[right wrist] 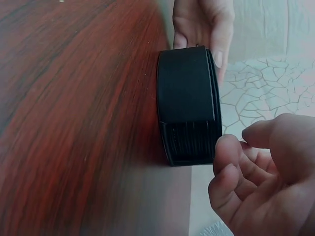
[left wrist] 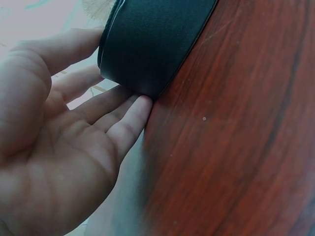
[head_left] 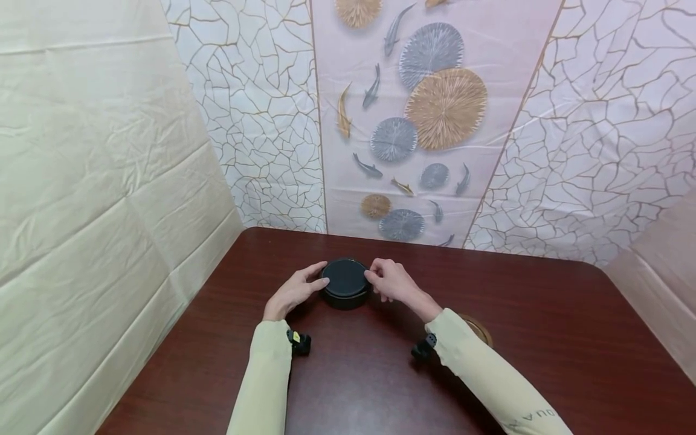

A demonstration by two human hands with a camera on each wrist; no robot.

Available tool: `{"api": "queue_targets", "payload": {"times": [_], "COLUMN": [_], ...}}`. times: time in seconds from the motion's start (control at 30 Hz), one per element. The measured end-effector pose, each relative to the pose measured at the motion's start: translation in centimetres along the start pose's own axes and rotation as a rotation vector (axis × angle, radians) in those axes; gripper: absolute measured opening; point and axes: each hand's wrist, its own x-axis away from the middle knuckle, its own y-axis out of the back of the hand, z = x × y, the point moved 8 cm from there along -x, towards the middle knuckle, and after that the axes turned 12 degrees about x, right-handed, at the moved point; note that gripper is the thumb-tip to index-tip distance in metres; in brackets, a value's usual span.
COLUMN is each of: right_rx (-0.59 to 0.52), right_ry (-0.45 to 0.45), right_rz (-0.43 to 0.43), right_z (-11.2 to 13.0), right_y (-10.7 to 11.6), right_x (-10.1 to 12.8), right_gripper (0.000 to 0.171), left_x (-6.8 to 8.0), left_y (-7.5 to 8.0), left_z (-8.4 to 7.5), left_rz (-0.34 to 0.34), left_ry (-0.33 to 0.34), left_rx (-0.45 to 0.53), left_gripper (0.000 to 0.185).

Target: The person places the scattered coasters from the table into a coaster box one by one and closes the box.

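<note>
A round black coaster holder [head_left: 346, 300] sits on the table, topped by a flat black disc [head_left: 345, 277]. Through a notch in its side, thin stacked layers [right wrist: 189, 142] show in the right wrist view. My left hand [head_left: 295, 291] holds the holder from the left, thumb on the top rim and fingers along the side wall. In the left wrist view, the little fingertip [left wrist: 143, 102] is low at the holder's base. My right hand [head_left: 396, 283] is at the opposite rim with bent fingers. Its fingertips [right wrist: 227, 147] meet the disc's edge, and the thumb stands apart from them.
Behind my right forearm, a brownish gold round rim [head_left: 481, 331] lies partly hidden on the dark red wooden table [head_left: 348, 380]. Patterned cloth [head_left: 272, 121] hangs past the table's far edge, and plain cream cloth [head_left: 98, 151] covers the left side.
</note>
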Motion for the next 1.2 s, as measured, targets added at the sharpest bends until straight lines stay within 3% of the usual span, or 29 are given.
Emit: {"api": "queue_targets", "payload": {"times": [0.27, 0.33, 0.5, 0.57, 0.87, 1.2], "right_rx": [-0.037, -0.043, -0.044, -0.031, 0.108, 0.107], "right_ry": [0.001, 0.004, 0.005, 0.005, 0.019, 0.014], "right_rz": [0.021, 0.019, 0.021, 0.021, 0.012, 0.03], "right_z": [-0.8, -1.1, -2.2, -2.6, -4.1, -6.3], "right_y": [1.5, 2.0, 3.3, 3.8, 5.1, 6.0], "right_x": [2.1, 2.6, 3.8, 4.4, 7.0, 9.9], "right_gripper": [0.019, 0.019, 0.016, 0.015, 0.02, 0.016], "left_x": [0.1, 0.6, 0.7, 0.3, 0.1, 0.0], "left_y": [-0.1, -0.3, -0.2, 0.1, 0.0, 0.0], "left_z": [0.1, -0.7, -0.7, 0.1, 0.1, -0.2], "left_rz": [0.022, 0.033, 0.017, 0.006, 0.013, 0.031], "left_ry": [0.017, 0.026, 0.007, -0.004, -0.008, -0.006], "left_rx": [0.008, 0.003, -0.004, -0.004, 0.0, 0.01], "left_gripper": [0.062, 0.062, 0.061, 0.061, 0.062, 0.064]}}
